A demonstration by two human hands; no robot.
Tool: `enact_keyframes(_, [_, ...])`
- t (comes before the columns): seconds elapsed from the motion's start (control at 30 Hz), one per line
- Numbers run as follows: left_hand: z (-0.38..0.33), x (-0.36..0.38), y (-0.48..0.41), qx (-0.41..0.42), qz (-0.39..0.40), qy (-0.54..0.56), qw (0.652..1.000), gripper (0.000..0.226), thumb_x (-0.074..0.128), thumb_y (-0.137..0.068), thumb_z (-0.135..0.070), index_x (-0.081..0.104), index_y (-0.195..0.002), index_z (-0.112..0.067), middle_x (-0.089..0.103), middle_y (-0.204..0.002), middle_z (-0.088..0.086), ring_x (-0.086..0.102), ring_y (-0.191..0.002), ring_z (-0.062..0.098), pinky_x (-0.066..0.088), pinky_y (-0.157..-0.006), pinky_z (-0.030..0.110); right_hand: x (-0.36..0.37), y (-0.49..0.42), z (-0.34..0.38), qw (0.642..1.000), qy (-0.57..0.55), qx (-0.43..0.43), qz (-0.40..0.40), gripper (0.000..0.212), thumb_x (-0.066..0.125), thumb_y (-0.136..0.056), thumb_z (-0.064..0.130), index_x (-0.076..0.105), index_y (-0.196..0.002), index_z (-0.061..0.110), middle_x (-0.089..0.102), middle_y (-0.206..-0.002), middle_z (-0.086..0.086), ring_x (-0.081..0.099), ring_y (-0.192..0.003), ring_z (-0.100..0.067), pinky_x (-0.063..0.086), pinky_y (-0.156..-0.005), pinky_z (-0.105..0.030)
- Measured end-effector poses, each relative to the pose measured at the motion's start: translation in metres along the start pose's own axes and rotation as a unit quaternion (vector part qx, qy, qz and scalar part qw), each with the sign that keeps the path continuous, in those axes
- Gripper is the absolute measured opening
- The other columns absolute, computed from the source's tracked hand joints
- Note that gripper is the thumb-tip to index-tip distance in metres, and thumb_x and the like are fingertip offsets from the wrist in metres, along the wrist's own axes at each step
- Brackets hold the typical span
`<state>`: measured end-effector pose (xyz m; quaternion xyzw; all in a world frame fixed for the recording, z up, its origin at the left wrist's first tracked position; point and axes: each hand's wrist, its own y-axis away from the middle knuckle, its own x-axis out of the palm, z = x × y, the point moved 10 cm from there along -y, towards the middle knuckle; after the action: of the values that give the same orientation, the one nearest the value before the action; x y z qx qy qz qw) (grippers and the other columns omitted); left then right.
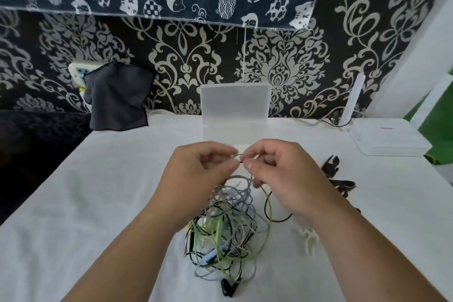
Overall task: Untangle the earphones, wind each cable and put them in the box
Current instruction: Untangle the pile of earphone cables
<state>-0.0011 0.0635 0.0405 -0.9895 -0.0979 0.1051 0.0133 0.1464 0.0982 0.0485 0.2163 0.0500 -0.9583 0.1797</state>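
Both hands pinching cable, above tangle

Tangled earphones, grey, green and black cables, heaped on white table; translucent box open behind, lid upright.

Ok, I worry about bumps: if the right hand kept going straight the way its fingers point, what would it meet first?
Probably the left hand: the right hand points leftward at it, and both pinch the same cable, fingertips almost meeting.
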Motion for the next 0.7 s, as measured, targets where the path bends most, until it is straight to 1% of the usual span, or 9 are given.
enact_keyframes(0.07, [0.009,0.006,0.000,-0.073,0.029,0.151,0.985,0.020,0.055,-0.099,-0.011,0.067,-0.113,-0.018,0.077,-0.096,0.008,0.075,-0.085,0.023,0.060,-0.072,0.028,-0.004,-0.003,-0.010,0.999,0.010,0.024,-0.023,0.017,0.064,-0.095,0.020,0.071,-0.081,0.024,0.066,-0.060,0.007,0.062,-0.058,-0.005,0.052,-0.068,-0.028])
enact_keyframes(0.13, [0.021,-0.006,-0.004,-0.106,-0.008,0.192,0.976,0.024,0.044,-0.104,-0.008,0.064,-0.115,-0.016,0.075,-0.100,0.012,0.075,-0.088,0.029,0.062,-0.076,0.032,-0.009,-0.004,-0.024,0.997,-0.022,0.063,-0.038,0.024,0.060,-0.097,0.014,0.070,-0.077,0.021,0.060,-0.056,0.008,0.058,-0.058,-0.009,0.056,-0.077,-0.040])
enact_keyframes(0.23, [0.035,-0.042,-0.008,-0.101,-0.082,-0.019,0.991,0.028,0.042,-0.102,-0.001,0.067,-0.101,-0.014,0.073,-0.095,0.010,0.073,-0.084,0.025,0.059,-0.078,0.034,-0.010,-0.003,-0.034,0.980,-0.166,0.100,-0.041,0.029,0.053,-0.099,0.004,0.066,-0.074,0.013,0.060,-0.063,0.003,0.059,-0.064,-0.013,0.057,-0.088,-0.049])
enact_keyframes(0.3, [0.049,-0.049,-0.007,-0.134,-0.075,-0.072,0.986,0.027,0.044,-0.102,-0.006,0.069,-0.094,-0.013,0.073,-0.091,0.009,0.070,-0.082,0.025,0.057,-0.081,0.040,-0.007,-0.003,-0.033,0.959,-0.260,0.108,-0.032,0.025,0.049,-0.101,0.004,0.063,-0.080,0.006,0.066,-0.072,-0.006,0.066,-0.069,-0.019,0.058,-0.087,-0.048])
enact_keyframes(0.4, [0.062,-0.039,-0.001,-0.189,-0.010,-0.059,0.980,0.034,0.046,-0.105,-0.031,0.072,-0.094,-0.011,0.075,-0.094,0.010,0.068,-0.083,0.020,0.055,-0.089,0.046,0.000,-0.003,-0.027,0.925,-0.363,0.112,-0.012,0.020,0.043,-0.104,0.007,0.056,-0.089,0.004,0.072,-0.085,-0.018,0.071,-0.077,-0.033,0.057,-0.087,-0.049])
enact_keyframes(0.5, [0.052,-0.014,0.003,-0.153,0.107,-0.096,0.978,0.048,0.046,-0.090,-0.062,0.077,-0.098,-0.026,0.076,-0.099,-0.010,0.067,-0.096,0.005,0.050,-0.090,0.032,0.002,-0.002,-0.017,0.894,-0.435,0.106,-0.009,0.019,0.039,-0.105,0.007,0.052,-0.092,0.004,0.071,-0.090,-0.022,0.072,-0.085,-0.043,0.058,-0.086,-0.052])
enact_keyframes(0.53, [0.045,-0.003,0.006,-0.134,0.147,-0.099,0.975,0.045,0.051,-0.083,-0.063,0.076,-0.100,-0.030,0.075,-0.099,-0.015,0.066,-0.095,0.000,0.048,-0.088,0.027,0.003,-0.002,-0.013,0.883,-0.458,0.101,-0.006,0.018,0.038,-0.105,0.007,0.052,-0.093,0.004,0.070,-0.092,-0.024,0.072,-0.087,-0.044,0.060,-0.083,-0.052])
enact_keyframes(0.6, [0.040,0.010,0.007,-0.100,0.187,-0.123,0.970,0.030,0.068,-0.079,-0.054,0.075,-0.099,-0.033,0.074,-0.093,-0.016,0.066,-0.085,0.001,0.047,-0.081,0.023,0.001,-0.002,-0.004,0.860,-0.502,0.089,-0.006,0.019,0.037,-0.104,0.007,0.051,-0.092,0.004,0.068,-0.093,-0.026,0.072,-0.088,-0.045,0.061,-0.079,-0.050])
enact_keyframes(0.7, [0.031,0.002,0.000,-0.051,0.136,-0.173,0.974,0.008,0.082,-0.078,-0.033,0.075,-0.082,-0.032,0.064,-0.069,-0.013,0.052,-0.062,0.002,0.041,-0.064,0.020,-0.016,-0.002,0.006,0.826,-0.559,0.062,-0.032,0.019,0.035,-0.104,0.008,0.052,-0.096,0.004,0.069,-0.092,-0.025,0.073,-0.088,-0.040,0.062,-0.075,-0.047])
